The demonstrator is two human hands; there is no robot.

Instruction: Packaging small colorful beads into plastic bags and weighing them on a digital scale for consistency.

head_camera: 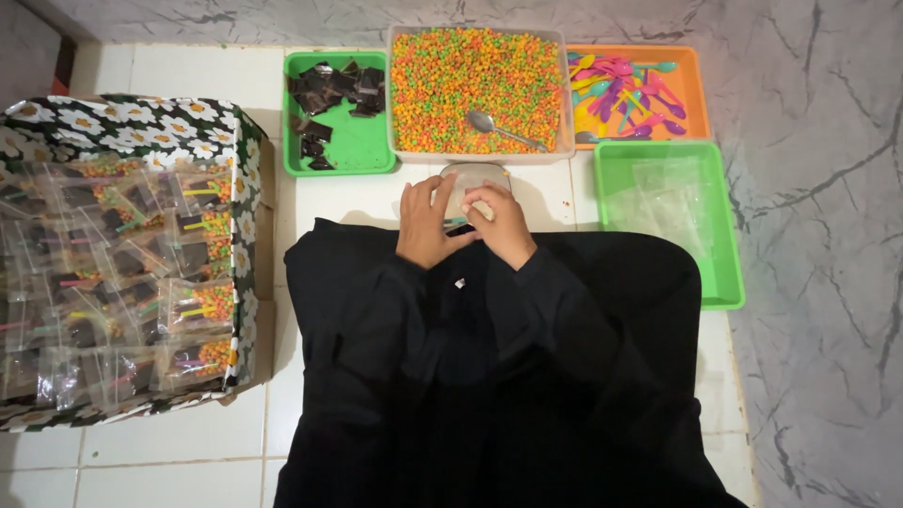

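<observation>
The person is wearing a loose black garment (499,376) that is covering the lap and both arms, with long black sleeves (555,273) reaching down to the wrists. A small white speck (460,282) is showing on the dark cloth near the cuffs.

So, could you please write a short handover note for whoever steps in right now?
Left hand and right hand: both hold a small clear packet close together, in front of the tray of coloured cereal balls, which has a metal spoon lying in it.
Around: green tray of dark pieces, orange tray of plastic spoons, green tray of empty clear bags.
Done: many filled packets lie in the flowered box.
Left: the trays are not yet used up.
</observation>
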